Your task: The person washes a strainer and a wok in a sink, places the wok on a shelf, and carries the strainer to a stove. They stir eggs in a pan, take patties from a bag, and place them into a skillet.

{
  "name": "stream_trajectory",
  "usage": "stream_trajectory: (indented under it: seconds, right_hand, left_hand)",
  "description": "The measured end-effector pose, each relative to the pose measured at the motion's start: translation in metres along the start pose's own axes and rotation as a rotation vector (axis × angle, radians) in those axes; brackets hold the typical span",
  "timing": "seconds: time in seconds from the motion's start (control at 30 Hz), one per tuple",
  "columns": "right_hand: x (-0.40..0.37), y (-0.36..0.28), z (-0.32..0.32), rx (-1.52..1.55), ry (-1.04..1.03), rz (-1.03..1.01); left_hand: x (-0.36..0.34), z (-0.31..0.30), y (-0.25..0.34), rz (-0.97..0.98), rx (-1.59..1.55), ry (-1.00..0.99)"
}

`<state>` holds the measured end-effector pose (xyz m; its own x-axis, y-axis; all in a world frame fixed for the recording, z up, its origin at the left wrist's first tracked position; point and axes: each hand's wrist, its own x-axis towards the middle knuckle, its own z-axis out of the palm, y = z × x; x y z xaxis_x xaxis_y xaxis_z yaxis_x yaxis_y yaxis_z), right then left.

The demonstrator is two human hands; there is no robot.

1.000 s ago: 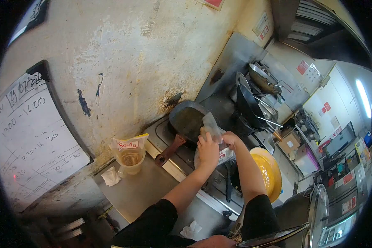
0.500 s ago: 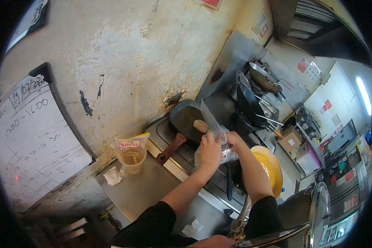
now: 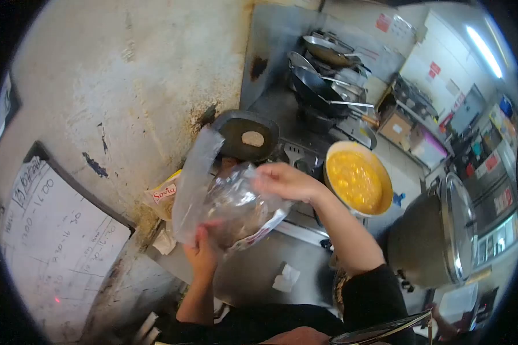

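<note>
A clear plastic bag (image 3: 193,187) is stretched between my two hands, its loose end rising on the left and brownish contents showing through its lower part. My left hand (image 3: 201,256) grips its lower left side, fingers partly hidden behind the plastic. My right hand (image 3: 279,181) pinches the upper right side. Just beyond the bag, a pale oval patty (image 3: 252,138) lies in a dark square frying pan (image 3: 230,129) on the stove. The pan's handle is mostly covered by the bag.
A wide pan of yellow, saucy food (image 3: 357,181) sits right of my right forearm, near a slotted spatula (image 3: 294,154). Woks (image 3: 316,92) stand behind. A large lidded pot (image 3: 426,230) is at the right; a Sovia container (image 3: 164,195) is by the wall.
My hands and the bag have moved left and back from over the pan, and are now farther apart with the bag spread. The patty lies fully in sight in the pan. The view has shifted right.
</note>
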<state>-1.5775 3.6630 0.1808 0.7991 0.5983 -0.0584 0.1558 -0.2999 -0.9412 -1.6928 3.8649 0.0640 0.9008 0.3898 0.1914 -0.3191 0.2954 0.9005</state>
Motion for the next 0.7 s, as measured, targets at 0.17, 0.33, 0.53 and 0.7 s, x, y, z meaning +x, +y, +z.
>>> stream_trajectory:
  seconds: [0.17, 0.33, 0.53, 0.7]
  right_hand:
    - [0.002, 0.101, 0.033, -0.824, 0.764, 0.67]
    - [0.011, 0.159, 0.049, -0.878, 0.776, 0.799]
    - [-0.051, 0.067, 0.04, -0.971, 0.83, 0.658]
    - [-0.061, 0.014, 0.031, -1.195, 0.78, 0.484]
  left_hand:
    - [-0.052, -0.056, -0.008, -0.069, 0.411, 0.011]
    - [-0.085, -0.112, -0.048, 0.044, 0.388, 0.127]
    - [-0.103, -0.145, -0.052, -0.008, 0.449, 0.051]
    - [-0.108, -0.157, -0.057, -0.053, 0.66, -0.008]
